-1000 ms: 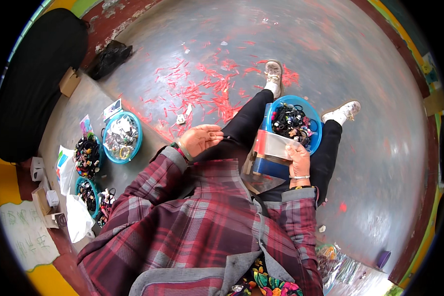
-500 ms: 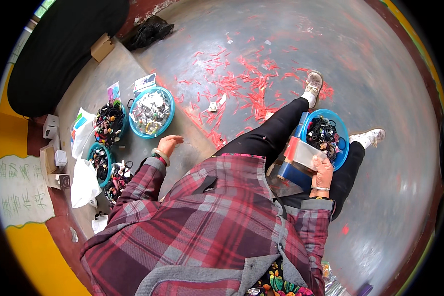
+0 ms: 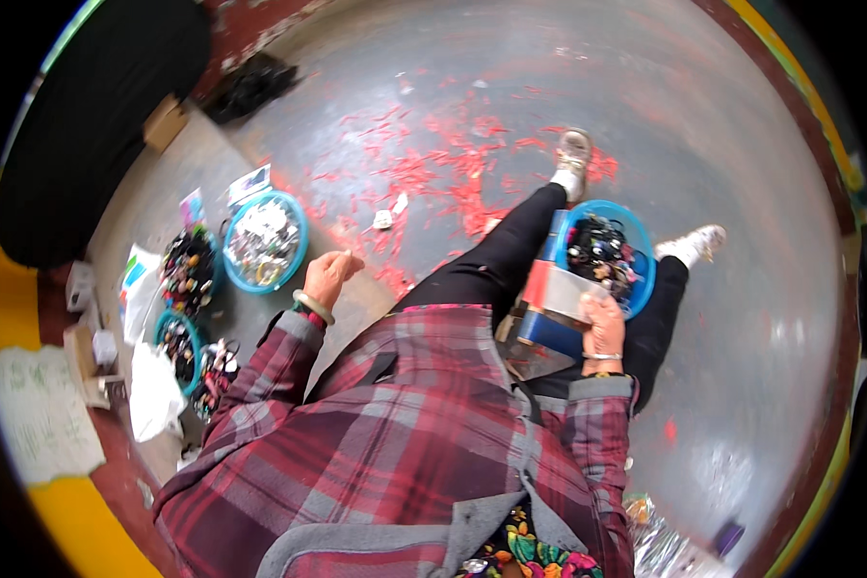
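My right hand (image 3: 603, 326) grips a small clear plastic sleeve with a red end (image 3: 561, 289). It is held over a box with blue and red sides (image 3: 547, 332), beside my thigh. Just beyond that hand, between my legs, a blue basket (image 3: 648, 279) holds dark hair ties and small trinkets (image 3: 599, 249). Out to the left, my left hand (image 3: 326, 277) is raised above the floor with its fingers curled together; whether anything small is in them cannot be made out. Nearest to it stands a blue basket (image 3: 305, 246) filled with clear packets of small items (image 3: 261, 243).
Red paper scraps (image 3: 433, 169) litter the floor ahead. At the left are dark heaps of hair ties (image 3: 188, 272), a smaller teal basket (image 3: 198, 352) and white plastic bags (image 3: 154, 390). A black bag (image 3: 252, 87) and a cardboard box (image 3: 165, 123) lie farther off. Shiny packets (image 3: 660, 539) lie at lower right.
My left hand's fingers have curled in more, and it sits slightly higher relative to my body. My right hand still holds the sleeve. The whole view has shifted a little.
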{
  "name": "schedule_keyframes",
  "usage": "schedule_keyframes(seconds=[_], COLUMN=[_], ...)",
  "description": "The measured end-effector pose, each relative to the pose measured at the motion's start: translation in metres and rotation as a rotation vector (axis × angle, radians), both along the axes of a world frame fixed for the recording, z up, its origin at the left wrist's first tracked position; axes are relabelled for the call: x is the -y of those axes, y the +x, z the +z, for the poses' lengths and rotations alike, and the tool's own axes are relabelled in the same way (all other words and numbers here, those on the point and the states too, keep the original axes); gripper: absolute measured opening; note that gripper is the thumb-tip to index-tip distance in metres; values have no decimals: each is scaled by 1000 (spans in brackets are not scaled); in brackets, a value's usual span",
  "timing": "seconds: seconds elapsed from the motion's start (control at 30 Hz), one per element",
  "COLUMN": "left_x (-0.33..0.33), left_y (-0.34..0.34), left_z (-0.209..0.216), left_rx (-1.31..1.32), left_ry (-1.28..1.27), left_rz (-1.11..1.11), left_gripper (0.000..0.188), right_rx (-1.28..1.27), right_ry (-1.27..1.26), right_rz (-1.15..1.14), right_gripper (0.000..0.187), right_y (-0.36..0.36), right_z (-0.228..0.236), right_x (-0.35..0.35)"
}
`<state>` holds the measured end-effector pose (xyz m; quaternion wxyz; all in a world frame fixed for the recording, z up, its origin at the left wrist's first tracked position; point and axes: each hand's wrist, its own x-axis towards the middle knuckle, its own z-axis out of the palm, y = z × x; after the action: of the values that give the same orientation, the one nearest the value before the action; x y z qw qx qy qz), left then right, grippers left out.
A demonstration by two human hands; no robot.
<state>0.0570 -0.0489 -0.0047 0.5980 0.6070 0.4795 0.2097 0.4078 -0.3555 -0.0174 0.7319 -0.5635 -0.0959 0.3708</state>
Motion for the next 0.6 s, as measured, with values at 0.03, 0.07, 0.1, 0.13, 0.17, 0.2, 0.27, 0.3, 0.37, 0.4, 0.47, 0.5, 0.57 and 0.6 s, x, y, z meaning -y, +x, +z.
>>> schedule_keyframes(seconds=[0.03, 0.07, 0.1, 0.13, 0.17, 0.2, 0.27, 0.3, 0.37, 0.4, 0.47, 0.5, 0.57, 0.6], left_x=[9, 21, 32, 42, 51, 61, 83, 94, 114, 122, 138, 148, 161, 165], left_y=[13, 30, 47, 65, 82, 101, 131, 146, 174, 184, 200, 207, 217, 222], left_z=[8, 20, 31, 37, 41, 43, 44, 48, 65, 61, 51, 48, 38, 34], left_rx=[31, 87, 133, 163, 185, 199, 244, 212, 168, 218, 318, 338, 320, 344], left_ry=[-27, -59, -89, -189, -290, -334, -454, -525, -671, -767, -916, -933, -932, -921], left_rz=[-46, -114, -203, -296, -384, -463, -578, -598, -645, -632, -615, -568, -441, -411], left_gripper=[30, 29, 28, 27, 27, 27, 25, 28, 29, 29, 28, 26, 24, 23], right_rx=[-10, -31, -54, -51, -50, -52, -81, -90, -95, -93, -112, -113, -111, -106], right_ry=[4, -14, -23, 16, 56, 69, 73, 91, 93, 101, 110, 113, 97, 91], right_rz=[3, 3, 6, 0, -1, -12, -28, -28, -83, -88, -115, -126, -150, -155], right_gripper=[15, 14, 13, 13, 12, 12, 12, 13, 13, 13, 14, 15, 16, 16], right_y=[-4, -6, -8, -7, -6, -4, -8, -7, -10, -9, -11, -11, -13, -12], right_z=[6, 12, 18, 16, 11, 8, 14, 12, 14, 10, 11, 10, 9, 10], right_x=[-6, -10, -13, -11, -9, -7, -7, -6, -3, -1, -3, -3, -5, -5])
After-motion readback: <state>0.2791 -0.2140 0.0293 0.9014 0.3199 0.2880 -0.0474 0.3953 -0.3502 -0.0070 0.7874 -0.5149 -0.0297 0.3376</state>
